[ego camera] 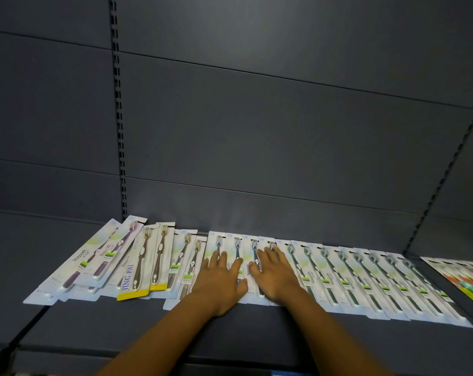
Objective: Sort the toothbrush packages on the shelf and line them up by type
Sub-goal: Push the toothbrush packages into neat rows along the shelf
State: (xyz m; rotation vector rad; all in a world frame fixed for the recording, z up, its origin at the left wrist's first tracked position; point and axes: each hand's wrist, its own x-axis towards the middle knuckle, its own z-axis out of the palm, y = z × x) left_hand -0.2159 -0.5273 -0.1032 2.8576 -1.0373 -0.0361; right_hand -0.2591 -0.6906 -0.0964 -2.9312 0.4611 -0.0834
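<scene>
- The toothbrush packages are long, flat, glossy blister cards, pale with a green label, each holding one brush; they lie across the middle of a dark matte shelf [148,321].
- The blue-handled packages [236,253] lie side by side at the centre, under both hands.
- The left hand [220,280] lies flat with straight, spread fingers pressing on the cards; it grasps nothing.
- The right hand [274,275] lies the same way just beside it, palm down, fingers extended, grasping nothing.
- To the right, the dark green-handled packages [379,280] form a neat, overlapping row, all parallel.
- To the left, the packages are untidy: the purple-handled packages [99,264] lie tilted on top of others, and the yellow-edged packages [146,264] with gold-toned brushes, printed "JING PAI", overlap their neighbours.
- Brown-handled packages [186,261] sit between the yellow ones and the left hand, partly covered.
- At the far right edge, colourful packages [466,278] are cut off and blurred.
- A dark panelled back wall [257,131] with slotted uprights rises behind.
</scene>
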